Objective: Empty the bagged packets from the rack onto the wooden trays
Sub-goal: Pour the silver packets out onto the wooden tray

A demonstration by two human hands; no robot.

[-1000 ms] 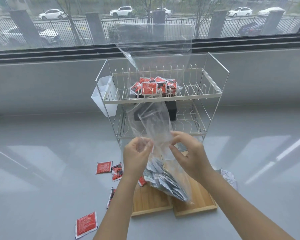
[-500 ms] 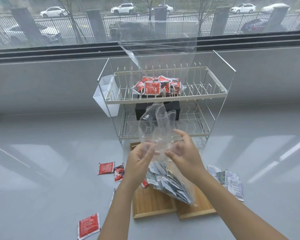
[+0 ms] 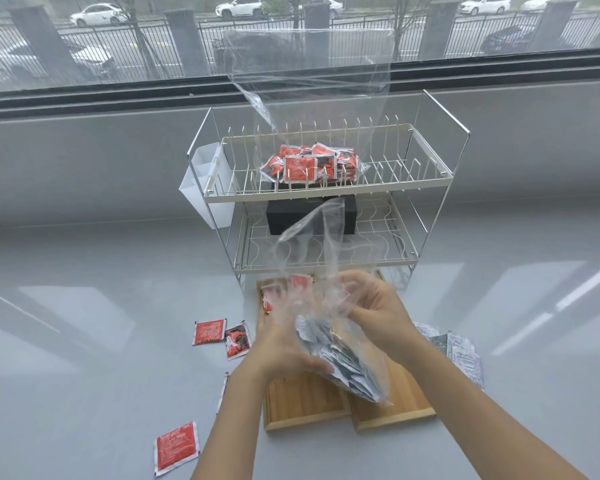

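A clear plastic bag [image 3: 329, 271] with several grey-silver packets [image 3: 340, 362] in its bottom hangs over two wooden trays [image 3: 305, 407]. My left hand [image 3: 281, 341] cups the bag from the left and below. My right hand [image 3: 374, 313] grips the crumpled bag neck on the right. On the top shelf of the white wire rack [image 3: 326, 195] sits a second clear bag [image 3: 309, 98] holding several red packets [image 3: 309, 166]. A few red packets [image 3: 284, 289] lie on the far end of the left tray.
Loose red packets [image 3: 219, 334] lie on the grey floor left of the trays, one [image 3: 175, 448] nearer me. Grey packets [image 3: 461, 355] lie right of the trays. A black box [image 3: 281, 216] sits on the rack's lower shelf; a white holder [image 3: 205, 188] hangs on its left side.
Both hands have dropped lower and shifted along the bag; the left now supports the packet-filled bottom. The bag's neck has crumpled and tilted. My view has moved closer to the rack.
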